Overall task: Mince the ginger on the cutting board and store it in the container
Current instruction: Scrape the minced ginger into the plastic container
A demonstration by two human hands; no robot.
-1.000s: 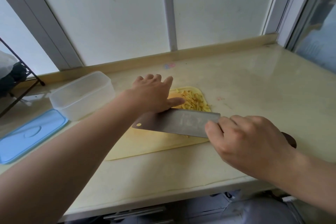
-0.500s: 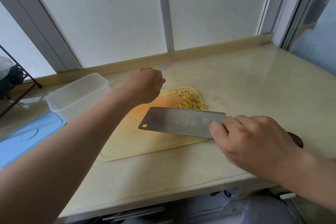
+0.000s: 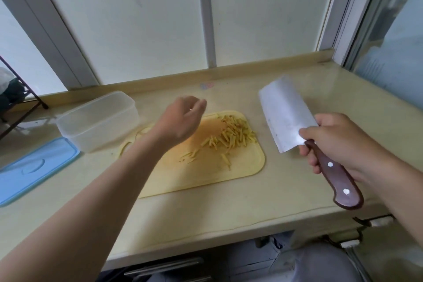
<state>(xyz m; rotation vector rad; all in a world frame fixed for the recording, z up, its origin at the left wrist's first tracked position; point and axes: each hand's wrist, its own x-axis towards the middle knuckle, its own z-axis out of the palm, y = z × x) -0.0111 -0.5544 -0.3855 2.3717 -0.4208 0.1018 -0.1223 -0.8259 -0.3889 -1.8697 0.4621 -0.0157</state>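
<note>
Yellow ginger strips [image 3: 231,137] lie piled on the far right of the yellow plastic cutting board [image 3: 247,167]. The clear plastic container [image 3: 98,119] stands just left of the board. The right hand [image 3: 336,142] grips the wooden-handled steel cleaver [image 3: 286,117], raised right of the board. The left hand [image 3: 180,121] hovers over the board, its fingers blurred; its grasp cannot be told.

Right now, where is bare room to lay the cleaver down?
Two patches are bare: the counter right of the cutting board, under the raised cleaver, back to the window ledge; and the front strip between the board and the counter's edge. The left is crowded: container and blue lid sit left of the board, with the left hand above it.
</note>
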